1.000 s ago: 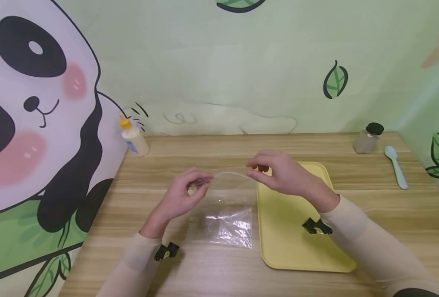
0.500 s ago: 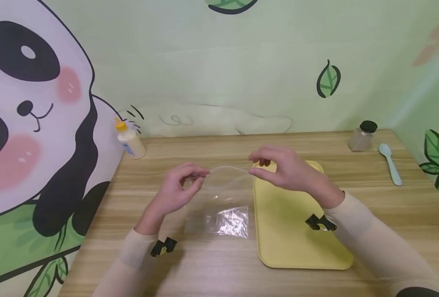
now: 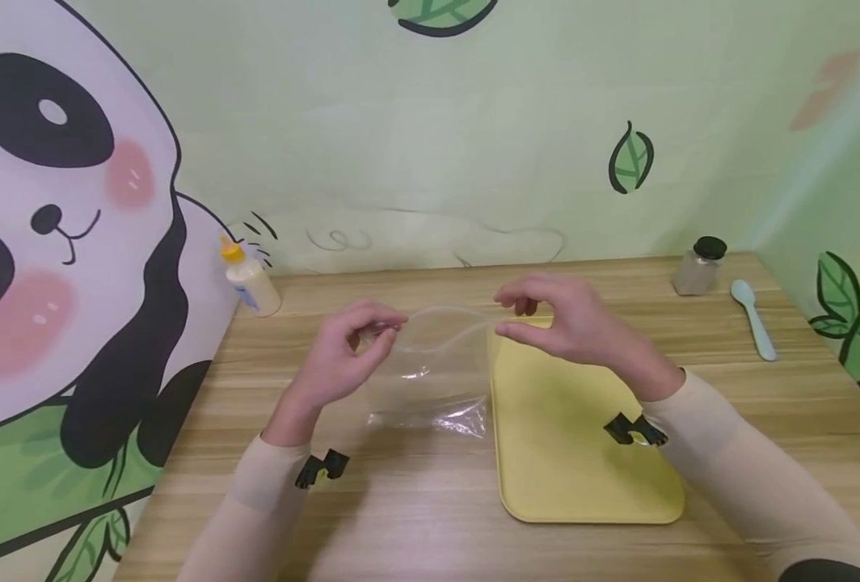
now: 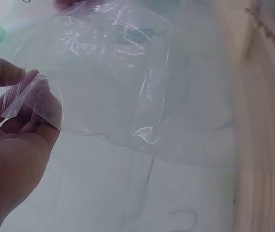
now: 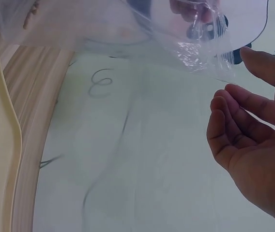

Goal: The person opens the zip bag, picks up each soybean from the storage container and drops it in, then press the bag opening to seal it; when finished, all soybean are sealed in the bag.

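Note:
A clear plastic bag (image 3: 430,372) hangs between the two hands above the table, its mouth parted at the top. My left hand (image 3: 346,347) pinches the bag's upper left corner, and in the left wrist view the film (image 4: 103,96) is bunched between thumb and fingers. The right hand (image 3: 575,323) is at the bag's upper right corner, thumb and fingers apart. In the right wrist view, the edge of the bag (image 5: 200,53) reaches the gap between that hand's thumb and index finger; these fingers (image 5: 239,121) bend loosely and do not pinch it.
A yellow tray (image 3: 583,453) lies under the right forearm. Farther back on the wooden table (image 3: 415,517) stand a yellow-capped squeeze bottle (image 3: 254,283) at left and a black-lidded jar (image 3: 697,268) at right. A light blue spoon (image 3: 753,319) lies beside the jar.
Both hands have risen a little and the bag has come up with them. Its mouth has parted wider. The right thumb and fingers have spread slightly.

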A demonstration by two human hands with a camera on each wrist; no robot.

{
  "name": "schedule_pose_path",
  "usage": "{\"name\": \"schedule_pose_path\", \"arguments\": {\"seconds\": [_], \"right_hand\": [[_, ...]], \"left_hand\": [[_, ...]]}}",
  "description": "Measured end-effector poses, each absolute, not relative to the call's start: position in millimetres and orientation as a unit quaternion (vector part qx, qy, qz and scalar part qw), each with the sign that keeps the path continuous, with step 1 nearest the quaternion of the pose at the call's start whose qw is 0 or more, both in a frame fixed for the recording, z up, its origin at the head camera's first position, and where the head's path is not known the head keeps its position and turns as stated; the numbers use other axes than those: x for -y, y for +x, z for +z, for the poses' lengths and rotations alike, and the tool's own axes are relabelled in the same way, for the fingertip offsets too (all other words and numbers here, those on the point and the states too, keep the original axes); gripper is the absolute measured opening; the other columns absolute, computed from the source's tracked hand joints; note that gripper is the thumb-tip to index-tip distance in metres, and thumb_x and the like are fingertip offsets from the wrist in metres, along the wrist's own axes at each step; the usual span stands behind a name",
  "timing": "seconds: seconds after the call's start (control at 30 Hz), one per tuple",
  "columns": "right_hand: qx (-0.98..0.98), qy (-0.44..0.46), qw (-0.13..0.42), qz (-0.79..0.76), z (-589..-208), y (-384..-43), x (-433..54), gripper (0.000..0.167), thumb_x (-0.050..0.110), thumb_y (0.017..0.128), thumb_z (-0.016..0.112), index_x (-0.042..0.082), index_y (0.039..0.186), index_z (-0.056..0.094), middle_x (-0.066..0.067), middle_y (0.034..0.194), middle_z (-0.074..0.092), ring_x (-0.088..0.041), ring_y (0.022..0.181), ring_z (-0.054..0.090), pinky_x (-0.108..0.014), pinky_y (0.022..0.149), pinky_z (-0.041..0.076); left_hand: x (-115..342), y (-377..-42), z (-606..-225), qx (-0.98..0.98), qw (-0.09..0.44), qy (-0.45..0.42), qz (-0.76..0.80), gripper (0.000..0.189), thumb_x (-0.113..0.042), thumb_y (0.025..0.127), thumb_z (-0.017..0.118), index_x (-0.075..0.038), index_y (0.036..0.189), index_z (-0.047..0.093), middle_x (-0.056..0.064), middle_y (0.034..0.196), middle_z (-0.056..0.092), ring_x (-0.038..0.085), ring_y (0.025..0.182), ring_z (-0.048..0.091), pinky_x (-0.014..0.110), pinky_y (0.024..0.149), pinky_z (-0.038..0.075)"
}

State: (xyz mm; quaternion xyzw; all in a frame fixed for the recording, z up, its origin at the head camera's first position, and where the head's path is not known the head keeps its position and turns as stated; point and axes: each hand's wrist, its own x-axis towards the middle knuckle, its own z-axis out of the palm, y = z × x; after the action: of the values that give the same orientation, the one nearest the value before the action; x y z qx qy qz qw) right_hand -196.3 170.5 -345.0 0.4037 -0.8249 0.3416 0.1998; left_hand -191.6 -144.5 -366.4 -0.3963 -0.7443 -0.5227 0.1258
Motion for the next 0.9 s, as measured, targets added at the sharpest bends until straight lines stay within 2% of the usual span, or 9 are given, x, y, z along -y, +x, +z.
{"name": "schedule_pose_path", "arguments": {"seconds": [0.27,0.33,0.5,0.9], "right_hand": [[0.825,0.385,0.218,0.352,-346.5,-196.8,-173.8,0.024,0.013,0.076,0.082,0.008,0.097,0.073,0.002,0.083,0.07,-0.008,0.074,0.06,-0.018,0.068,0.049],[0.822,0.381,0.219,0.361,-345.9,-196.6,-173.9,0.021,0.012,0.077,0.081,0.008,0.096,0.074,0.002,0.084,0.07,-0.006,0.073,0.059,-0.015,0.067,0.048],[0.811,0.372,0.224,0.39,-345.1,-197.3,-174.4,0.014,0.002,0.079,0.078,0.008,0.091,0.074,0.003,0.081,0.07,-0.005,0.071,0.058,-0.018,0.063,0.049],[0.808,0.352,0.219,0.419,-333.5,-195.4,-180.5,0.013,-0.001,0.08,0.075,0.011,0.086,0.073,0.007,0.072,0.064,-0.005,0.067,0.053,-0.015,0.06,0.042]], "left_hand": [[134.9,-192.4,-354.7,0.735,0.129,-0.392,-0.539,0.021,0.012,0.085,0.06,0.007,0.105,0.067,0.017,0.099,0.068,0.011,0.091,0.063,0.02,0.076,0.056],[131.8,-192.9,-352.3,0.733,0.131,-0.394,-0.539,0.021,0.013,0.085,0.06,0.007,0.105,0.067,0.017,0.098,0.068,0.011,0.089,0.062,0.019,0.072,0.056],[126.3,-194.7,-346.9,0.726,0.134,-0.4,-0.544,0.021,0.013,0.085,0.06,0.008,0.104,0.067,0.016,0.096,0.067,0.012,0.087,0.062,0.019,0.068,0.055],[116.3,-195.8,-329.2,0.716,0.133,-0.405,-0.553,0.02,0.013,0.085,0.059,0.011,0.104,0.066,0.019,0.099,0.067,0.014,0.093,0.064,0.025,0.083,0.058]]}}
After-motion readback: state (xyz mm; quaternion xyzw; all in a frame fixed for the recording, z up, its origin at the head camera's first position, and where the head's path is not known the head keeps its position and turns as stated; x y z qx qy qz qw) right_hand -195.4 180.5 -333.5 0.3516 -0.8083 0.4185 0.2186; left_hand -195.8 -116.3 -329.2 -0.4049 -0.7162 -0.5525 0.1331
